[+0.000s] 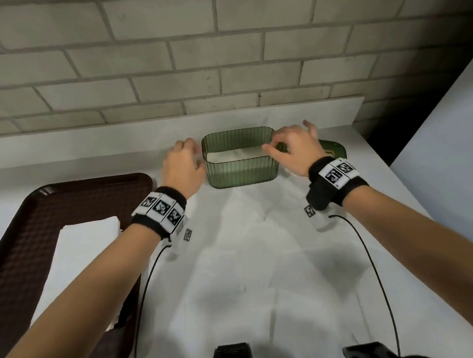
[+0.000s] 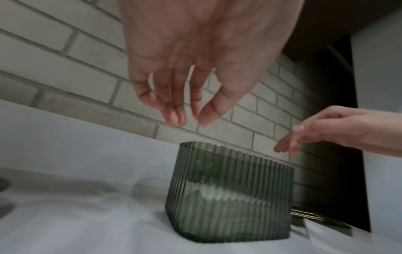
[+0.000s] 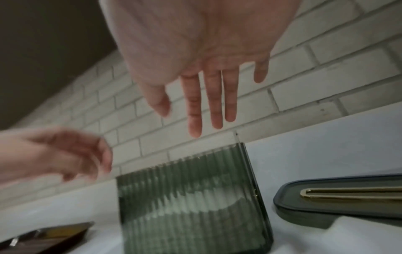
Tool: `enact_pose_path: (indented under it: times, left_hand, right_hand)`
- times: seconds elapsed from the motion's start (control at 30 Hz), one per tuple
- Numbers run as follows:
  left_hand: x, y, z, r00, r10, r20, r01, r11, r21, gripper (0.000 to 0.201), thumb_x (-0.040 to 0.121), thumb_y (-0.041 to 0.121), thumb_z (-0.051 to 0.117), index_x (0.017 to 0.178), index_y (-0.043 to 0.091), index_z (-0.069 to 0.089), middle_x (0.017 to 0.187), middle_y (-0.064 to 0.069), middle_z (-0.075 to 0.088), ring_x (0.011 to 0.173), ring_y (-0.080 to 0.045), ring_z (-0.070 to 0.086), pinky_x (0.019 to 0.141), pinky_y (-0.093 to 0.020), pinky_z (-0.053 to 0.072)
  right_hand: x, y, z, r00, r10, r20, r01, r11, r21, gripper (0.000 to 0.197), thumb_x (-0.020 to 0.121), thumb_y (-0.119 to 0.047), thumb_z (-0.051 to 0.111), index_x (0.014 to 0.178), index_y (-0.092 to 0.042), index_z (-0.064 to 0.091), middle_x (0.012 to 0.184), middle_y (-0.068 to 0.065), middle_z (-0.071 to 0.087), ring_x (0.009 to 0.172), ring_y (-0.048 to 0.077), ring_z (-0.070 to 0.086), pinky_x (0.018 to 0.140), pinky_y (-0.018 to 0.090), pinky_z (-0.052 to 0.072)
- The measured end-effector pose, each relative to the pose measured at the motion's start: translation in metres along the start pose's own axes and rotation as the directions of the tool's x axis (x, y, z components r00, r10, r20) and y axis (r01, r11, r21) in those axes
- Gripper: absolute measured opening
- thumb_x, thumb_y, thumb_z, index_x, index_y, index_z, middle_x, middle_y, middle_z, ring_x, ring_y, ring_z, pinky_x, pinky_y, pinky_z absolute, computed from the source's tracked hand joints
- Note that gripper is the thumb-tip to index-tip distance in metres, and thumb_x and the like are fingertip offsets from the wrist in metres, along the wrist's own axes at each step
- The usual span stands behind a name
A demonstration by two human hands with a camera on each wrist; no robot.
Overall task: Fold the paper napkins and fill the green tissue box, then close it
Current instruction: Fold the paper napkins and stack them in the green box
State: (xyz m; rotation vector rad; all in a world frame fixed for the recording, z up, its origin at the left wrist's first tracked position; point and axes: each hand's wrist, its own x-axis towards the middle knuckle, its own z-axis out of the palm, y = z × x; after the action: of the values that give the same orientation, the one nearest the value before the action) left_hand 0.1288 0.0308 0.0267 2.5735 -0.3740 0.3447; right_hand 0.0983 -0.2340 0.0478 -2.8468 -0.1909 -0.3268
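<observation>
The ribbed green tissue box (image 1: 242, 173) stands open-topped near the back of the table, with white folded napkins (image 1: 235, 154) lying inside. Its green lid (image 1: 334, 148) with a gold slot lies flat just right of the box, partly hidden by my right hand. My left hand (image 1: 183, 165) hovers beside the box's left end, fingers relaxed and empty (image 2: 185, 110). My right hand (image 1: 293, 150) hangs over the box's right end with straight fingers (image 3: 208, 106), holding nothing. A stack of unfolded white napkins (image 1: 79, 260) lies on the brown tray.
A brown plastic tray (image 1: 26, 247) occupies the front left of the white paper-covered table (image 1: 262, 260). A brick wall (image 1: 222, 55) runs behind the table, above a low white ledge. The table's right edge drops off beside a pale panel (image 1: 456, 165).
</observation>
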Motion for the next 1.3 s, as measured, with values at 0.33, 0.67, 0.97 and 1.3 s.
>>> enact_pose_path:
  times: [0.33, 0.67, 0.97, 1.3]
  left_hand:
    - [-0.076, 0.009, 0.022, 0.791, -0.338, 0.510, 0.233, 0.937, 0.259, 0.078, 0.083, 0.049, 0.066, 0.136, 0.003, 0.030, 0.129, -0.021, 0.041, 0.121, -0.040, 0.042, 0.096, -0.043, 0.042]
    - [-0.076, 0.015, 0.027, 0.776, -0.335, 0.534, 0.227, 0.939, 0.259, 0.088, 0.074, 0.033, 0.079, 0.137, 0.008, 0.023, 0.126, -0.020, 0.040, 0.114, -0.039, 0.048, 0.085, -0.040, 0.047]
    - [-0.067, 0.020, 0.024, 0.739, -0.394, 0.547, 0.367, 0.916, 0.164, 0.097, 0.063, 0.022, 0.089, 0.134, 0.004, 0.026, 0.130, -0.022, 0.044, 0.117, -0.038, 0.052, 0.093, -0.042, 0.050]
    - [-0.071, 0.014, 0.026, 0.811, -0.344, 0.473, 0.448, 0.885, -0.125, 0.095, 0.058, -0.002, 0.086, 0.129, 0.012, 0.024, 0.107, -0.014, 0.049, 0.090, -0.028, 0.053, 0.072, -0.034, 0.047]
  right_hand:
    - [-0.095, 0.008, 0.015, 0.884, 0.146, 0.445, -0.151, 0.988, -0.024, 0.029, 0.080, -0.018, 0.069, 0.107, -0.028, 0.065, 0.120, -0.002, 0.057, 0.112, 0.022, 0.056, 0.094, 0.036, 0.048]
    - [-0.106, 0.019, 0.034, 0.805, 0.162, 0.571, -0.074, 0.982, -0.175, 0.085, 0.068, -0.008, 0.076, 0.140, -0.031, 0.038, 0.135, -0.003, 0.045, 0.122, 0.024, 0.047, 0.098, 0.037, 0.035]
    - [-0.092, 0.016, 0.030, 0.807, 0.163, 0.567, 0.038, 0.945, -0.325, 0.076, 0.061, -0.029, 0.087, 0.127, -0.025, 0.048, 0.122, -0.001, 0.052, 0.114, 0.022, 0.045, 0.096, 0.037, 0.033]
    - [-0.099, 0.020, 0.025, 0.854, 0.139, 0.501, 0.042, 0.942, -0.332, 0.074, 0.066, -0.042, 0.082, 0.131, -0.022, 0.054, 0.124, 0.001, 0.057, 0.117, 0.024, 0.048, 0.102, 0.034, 0.036]
